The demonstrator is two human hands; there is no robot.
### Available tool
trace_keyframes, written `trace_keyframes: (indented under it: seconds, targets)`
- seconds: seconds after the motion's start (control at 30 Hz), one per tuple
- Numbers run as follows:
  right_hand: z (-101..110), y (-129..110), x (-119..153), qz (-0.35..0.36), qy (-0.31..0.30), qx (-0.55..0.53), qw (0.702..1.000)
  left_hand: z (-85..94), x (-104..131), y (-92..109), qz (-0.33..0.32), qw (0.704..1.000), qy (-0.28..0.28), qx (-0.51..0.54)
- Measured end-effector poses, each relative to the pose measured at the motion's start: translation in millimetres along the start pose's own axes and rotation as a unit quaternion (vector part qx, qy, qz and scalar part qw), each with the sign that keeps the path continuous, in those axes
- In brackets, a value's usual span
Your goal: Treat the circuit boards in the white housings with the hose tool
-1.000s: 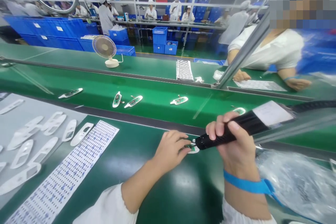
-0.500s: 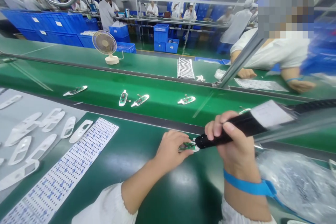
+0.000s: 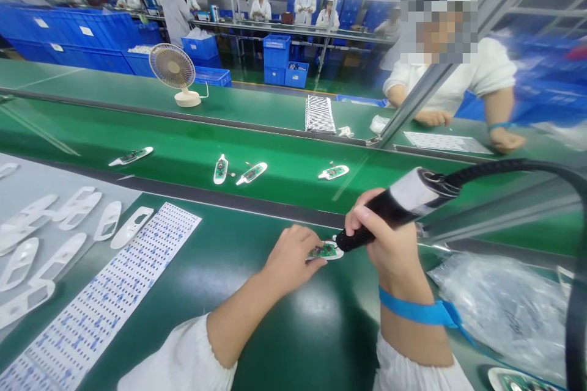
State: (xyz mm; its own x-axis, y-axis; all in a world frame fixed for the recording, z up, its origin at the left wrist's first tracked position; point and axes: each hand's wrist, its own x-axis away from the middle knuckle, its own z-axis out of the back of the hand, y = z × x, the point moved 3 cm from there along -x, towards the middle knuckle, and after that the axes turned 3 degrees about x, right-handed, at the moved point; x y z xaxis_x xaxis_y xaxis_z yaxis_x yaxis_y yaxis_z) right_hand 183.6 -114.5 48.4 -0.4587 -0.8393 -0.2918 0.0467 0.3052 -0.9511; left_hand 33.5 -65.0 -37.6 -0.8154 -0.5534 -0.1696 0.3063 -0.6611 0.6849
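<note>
My left hand (image 3: 293, 256) grips the left end of a white casing with a green circuit board (image 3: 329, 250) on the green bench, thumb in front and fingers behind. Wrapped round a black electric screwdriver (image 3: 383, 214) with a white label is my right hand (image 3: 389, 238), a blue strap on its wrist. The tool slants down to the left, and its tip meets the right part of the board. The exact contact point is too small to make out.
White casing parts (image 3: 68, 256) and a printed sheet (image 3: 105, 293) lie at the left. Several boards in casings rest on the green belt (image 3: 284, 189). Clear plastic bags (image 3: 504, 311) lie at the right. Beyond stand a fan (image 3: 173, 70) and a person behind a metal post (image 3: 422, 98).
The black screwdriver stands more upright, and its cable now arches into view at the right. The pair of hands has shifted slightly left in view. The person opposite has leaned left.
</note>
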Motion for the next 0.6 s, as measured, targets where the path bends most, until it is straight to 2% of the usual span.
trace_keyframes:
  seconds: [0.2, 0.47, 0.6]
  targets:
    - [-3.4, 2.0, -0.1, -0.01, -0.009, 0.014, 1.0, -1.6, -0.6, -0.2, -0.001, 1.0, -0.004, -0.015]
    - [-5.0, 4.6, -0.2, -0.022, -0.052, 0.062, 0.996, -3.3, -1.4, 1.0, 0.011, 0.999, -0.001, -0.032]
    - [-2.3, 7.9, -0.2, -0.028, -0.046, 0.062, 0.997, -3.3, -1.2, 1.7, 0.01, 0.999, 0.004, -0.03]
